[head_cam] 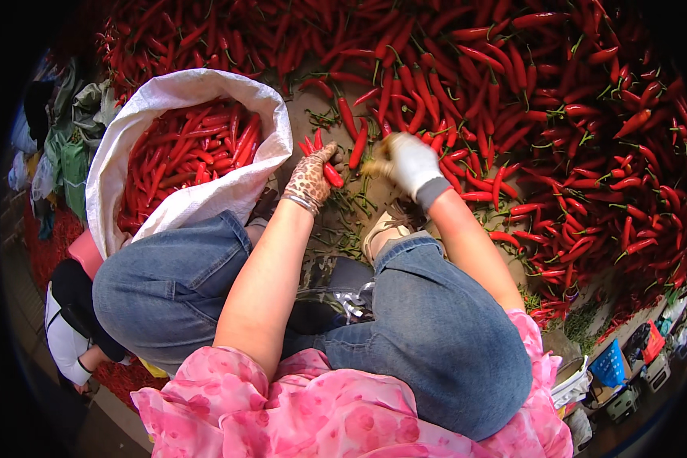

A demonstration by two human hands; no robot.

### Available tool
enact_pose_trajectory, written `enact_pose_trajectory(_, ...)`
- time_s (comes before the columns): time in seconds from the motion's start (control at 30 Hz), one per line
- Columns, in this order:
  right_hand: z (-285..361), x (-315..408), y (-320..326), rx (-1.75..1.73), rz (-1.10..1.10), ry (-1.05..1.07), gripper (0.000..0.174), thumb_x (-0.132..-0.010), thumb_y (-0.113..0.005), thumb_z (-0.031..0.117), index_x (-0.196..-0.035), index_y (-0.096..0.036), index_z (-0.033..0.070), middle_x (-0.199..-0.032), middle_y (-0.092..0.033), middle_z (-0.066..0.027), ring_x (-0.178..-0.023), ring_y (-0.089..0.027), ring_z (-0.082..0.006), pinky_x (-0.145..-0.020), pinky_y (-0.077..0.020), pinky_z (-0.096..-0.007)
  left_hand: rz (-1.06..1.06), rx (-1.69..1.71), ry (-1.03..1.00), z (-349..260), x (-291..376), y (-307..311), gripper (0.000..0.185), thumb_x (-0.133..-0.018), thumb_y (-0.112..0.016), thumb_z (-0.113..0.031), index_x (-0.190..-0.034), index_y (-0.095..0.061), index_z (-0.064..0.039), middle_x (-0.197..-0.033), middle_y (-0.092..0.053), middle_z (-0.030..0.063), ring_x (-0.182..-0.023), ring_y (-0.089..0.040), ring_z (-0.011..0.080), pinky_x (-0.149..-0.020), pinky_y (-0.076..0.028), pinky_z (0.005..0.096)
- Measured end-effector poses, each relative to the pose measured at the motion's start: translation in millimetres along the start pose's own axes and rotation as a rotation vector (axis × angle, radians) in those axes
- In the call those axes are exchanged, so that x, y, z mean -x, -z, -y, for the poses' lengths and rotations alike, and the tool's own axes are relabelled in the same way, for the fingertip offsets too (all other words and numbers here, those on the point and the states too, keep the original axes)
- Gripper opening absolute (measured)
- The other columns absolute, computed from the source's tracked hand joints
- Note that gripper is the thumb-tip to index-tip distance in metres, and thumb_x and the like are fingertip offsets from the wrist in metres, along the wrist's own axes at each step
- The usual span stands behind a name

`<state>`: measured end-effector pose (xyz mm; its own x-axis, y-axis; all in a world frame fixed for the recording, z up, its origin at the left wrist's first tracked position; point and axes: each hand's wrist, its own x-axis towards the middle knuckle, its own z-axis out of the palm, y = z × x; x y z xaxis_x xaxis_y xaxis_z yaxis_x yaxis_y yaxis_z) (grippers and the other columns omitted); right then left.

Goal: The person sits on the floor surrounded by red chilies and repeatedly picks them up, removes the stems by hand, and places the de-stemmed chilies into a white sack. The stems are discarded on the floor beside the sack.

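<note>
My left hand (314, 173), in a leopard-print glove, is closed around a few red chili peppers (332, 176) whose ends stick out on both sides. Just right of it, my right hand (407, 162) wears a white glove with yellowish fingers and a grey cuff. Motion blurs its fingers, so whether it grips anything cannot be told. It hovers at the near edge of a broad heap of red chilies (481, 97), many with green stems. To the left, a white woven sack (275, 109) with a rolled rim holds many chilies (200, 143).
Loose green stems (349, 220) litter the ground between my feet. Bags and cloths (71, 154) are piled at the far left. Another person (68, 326) is at lower left, near more chilies. A blue bag (608, 364) and vehicles (658, 372) stand at lower right.
</note>
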<state>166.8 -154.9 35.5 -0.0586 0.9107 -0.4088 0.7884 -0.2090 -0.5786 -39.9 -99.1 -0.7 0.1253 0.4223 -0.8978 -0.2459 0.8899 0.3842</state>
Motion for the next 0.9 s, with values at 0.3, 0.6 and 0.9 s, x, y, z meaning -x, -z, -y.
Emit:
enact_pose_trajectory(0.3,-6.5,24.8,-10.4,-0.039,-0.083,-0.143,0.032,-0.088,-0.06,0.036,-0.096,-0.062,0.004,-0.087,-0.066,-0.0203,-0.079,-0.066,-0.0354,-0.067,-0.0522,-0.0471,0.123,-0.166,-0.048,26.1,13.7,-28.1,0.028,-0.085,-0.073,-0.018,-0.107,-0.063,-0.003,-0.097,-0.068,0.0089,-0.076,-0.064,0.02,-0.066,-0.052,0.0327)
enact_pose_trajectory(0.6,-5.0,17.4,-34.7,-0.853,0.526,0.115,0.044,-0.094,-0.054,0.042,-0.11,-0.063,0.001,-0.093,-0.068,-0.0206,-0.09,-0.065,-0.0325,-0.077,-0.0506,-0.0379,0.119,0.409,0.095,21.6,-8.9,42.7,0.014,-0.088,-0.065,-0.017,-0.096,-0.059,-0.007,-0.085,-0.065,0.0071,-0.074,-0.063,0.0236,-0.066,-0.053,0.0389)
enact_pose_trajectory(0.9,10.7,-27.1,-81.8,0.22,0.015,0.041,0.02,-0.081,-0.06,0.023,-0.089,-0.066,0.005,-0.087,-0.069,-0.0168,-0.081,-0.069,-0.0315,-0.066,-0.0543,-0.0421,0.088,0.073,-0.042,18.8,9.8,26.9,0.013,-0.085,-0.071,-0.009,-0.093,-0.061,-0.008,-0.079,-0.064,0.0061,-0.07,-0.062,0.0205,-0.064,-0.05,0.0325)
